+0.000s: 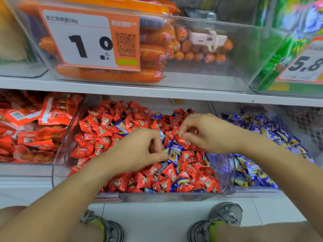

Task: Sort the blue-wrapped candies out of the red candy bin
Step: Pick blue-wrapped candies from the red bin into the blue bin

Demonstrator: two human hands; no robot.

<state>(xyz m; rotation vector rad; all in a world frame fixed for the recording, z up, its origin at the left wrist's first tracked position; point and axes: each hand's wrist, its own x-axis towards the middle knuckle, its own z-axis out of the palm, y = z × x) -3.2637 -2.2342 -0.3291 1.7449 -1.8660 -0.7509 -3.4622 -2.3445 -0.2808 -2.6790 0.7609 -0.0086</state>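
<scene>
Head view looks down at a clear red candy bin on the lower shelf, heaped with red-wrapped candies and a few blue-wrapped candies scattered among them. The left hand rests on the pile near the middle, thumb and fingers pinched on a blue-wrapped candy at its fingertips. The right hand, just beside it, has its fingers curled narrow over a red candy; whether it grips it I cannot tell. To the right sits a bin of blue candies; to the left, red packets. Above, a bin of orange sausages carries a price tag. Grey shoes show below on the floor
</scene>
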